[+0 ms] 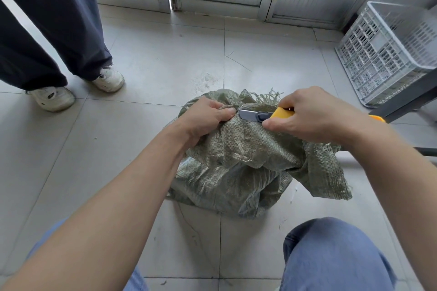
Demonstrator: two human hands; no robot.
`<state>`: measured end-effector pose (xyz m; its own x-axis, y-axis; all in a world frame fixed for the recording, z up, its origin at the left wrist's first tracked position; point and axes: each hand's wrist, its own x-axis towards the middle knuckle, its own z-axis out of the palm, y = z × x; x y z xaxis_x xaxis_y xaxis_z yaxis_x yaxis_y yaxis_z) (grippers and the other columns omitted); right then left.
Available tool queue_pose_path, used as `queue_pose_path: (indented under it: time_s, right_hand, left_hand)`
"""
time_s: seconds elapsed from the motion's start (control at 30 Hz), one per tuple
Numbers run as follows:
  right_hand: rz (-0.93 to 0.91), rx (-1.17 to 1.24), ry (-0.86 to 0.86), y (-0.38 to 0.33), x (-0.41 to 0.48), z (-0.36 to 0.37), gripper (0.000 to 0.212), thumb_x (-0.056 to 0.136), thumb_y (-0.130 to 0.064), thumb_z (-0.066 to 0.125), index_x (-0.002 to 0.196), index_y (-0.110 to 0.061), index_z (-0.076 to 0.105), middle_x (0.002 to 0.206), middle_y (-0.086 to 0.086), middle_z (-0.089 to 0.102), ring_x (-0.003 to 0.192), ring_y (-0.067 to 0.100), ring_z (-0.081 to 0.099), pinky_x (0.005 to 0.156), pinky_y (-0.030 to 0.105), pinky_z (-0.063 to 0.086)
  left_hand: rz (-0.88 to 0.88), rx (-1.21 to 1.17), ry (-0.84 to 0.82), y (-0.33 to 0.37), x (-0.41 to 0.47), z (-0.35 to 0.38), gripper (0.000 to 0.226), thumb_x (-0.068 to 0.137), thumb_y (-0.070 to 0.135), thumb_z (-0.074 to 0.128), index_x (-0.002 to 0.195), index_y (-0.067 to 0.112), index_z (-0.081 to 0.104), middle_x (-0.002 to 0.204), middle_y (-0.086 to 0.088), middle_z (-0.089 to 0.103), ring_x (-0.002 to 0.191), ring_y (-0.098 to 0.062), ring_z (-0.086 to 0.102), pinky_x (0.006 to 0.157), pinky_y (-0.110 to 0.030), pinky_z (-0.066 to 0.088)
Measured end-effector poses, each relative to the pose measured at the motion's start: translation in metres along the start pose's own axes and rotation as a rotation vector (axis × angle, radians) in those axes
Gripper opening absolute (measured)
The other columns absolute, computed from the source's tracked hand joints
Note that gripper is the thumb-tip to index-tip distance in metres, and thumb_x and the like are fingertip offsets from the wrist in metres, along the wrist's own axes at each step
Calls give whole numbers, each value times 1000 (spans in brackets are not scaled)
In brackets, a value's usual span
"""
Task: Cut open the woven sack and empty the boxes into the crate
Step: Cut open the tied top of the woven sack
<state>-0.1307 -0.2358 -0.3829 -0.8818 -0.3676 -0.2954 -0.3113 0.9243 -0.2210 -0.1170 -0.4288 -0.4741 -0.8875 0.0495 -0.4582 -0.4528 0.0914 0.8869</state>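
Both hands are occupied: the bunched neck of the woven sack (236, 172) is clenched in the left hand (205, 118), and a yellow utility knife (260, 116) is gripped in the right hand (314, 116), its blade laid just beside the left thumb. The sack, slumped below both hands, is judged soft and limp — best held taut close to the cut. The crate (390, 54) is seen well beyond the right hand; no boxes are visible.
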Motion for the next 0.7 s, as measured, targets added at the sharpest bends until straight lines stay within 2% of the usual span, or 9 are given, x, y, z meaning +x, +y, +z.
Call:
queue_pose_path:
  time_s: [0.13,0.23,0.3,0.37,0.43,0.5,0.6,0.67,0.7]
  right_hand:
    - [-6,11,30,1,5,5,42,78,-59,61,67,-18,58,65,1,54,59,20,50,56,32,42]
    - [-5,46,79,1,10,13,48,75,-61,60,64,-15,55,63,1,51,60,21,50,56,33,40]
    - [-4,107,102,-2,10,15,48,78,-57,62,63,-13,56,59,3,50,57,21,47,54,31,36]
    - [11,168,103,-7,11,15,48,80,-55,63,60,-11,57,53,1,47,50,18,44,49,26,32]
    - [52,246,78,-10,13,14,53,81,-56,63,55,-11,55,41,-4,42,36,10,40,37,19,29]
    - [92,331,34,-12,14,13,56,81,-57,62,59,-5,62,33,-6,42,27,7,36,28,12,26]
    - [142,441,-51,-17,15,15,54,81,-56,63,77,-3,73,44,2,58,34,12,49,32,11,35]
    - [213,562,-60,-24,23,16,50,83,-53,64,75,-4,71,52,5,62,37,14,52,36,17,43]
    - [251,622,-35,-29,29,14,49,84,-52,63,72,-5,68,53,5,60,37,14,51,37,19,44]
  left_hand:
    - [1,-9,-2,-1,0,3,19,90,20,61,75,9,64,63,-6,55,55,-18,48,58,-30,42]
    - [-10,-59,-5,0,-3,5,19,91,17,59,79,6,67,66,-7,63,56,-17,56,58,-28,48]
    - [-22,-81,-2,3,-5,5,19,92,16,58,89,0,68,70,-9,65,57,-17,59,59,-29,52]
    - [-30,-85,2,5,-7,3,22,92,14,57,97,-6,66,73,-11,66,59,-19,60,64,-32,54]
    - [-28,-73,3,6,-8,2,28,91,15,60,104,-10,63,76,-14,67,61,-22,61,69,-36,55]
    - [-25,-42,14,6,-10,1,36,89,17,63,108,-13,61,77,-17,66,63,-25,60,74,-42,55]
    - [-27,24,35,5,-12,-2,31,87,18,65,98,-11,65,80,-20,69,66,-26,63,79,-48,55]
    - [-4,129,14,4,-16,1,17,85,15,65,76,1,69,66,-10,68,60,-21,59,68,-37,55]
    - [1,199,-4,2,-20,7,17,84,14,65,68,9,66,59,-3,63,58,-17,56,63,-31,52]
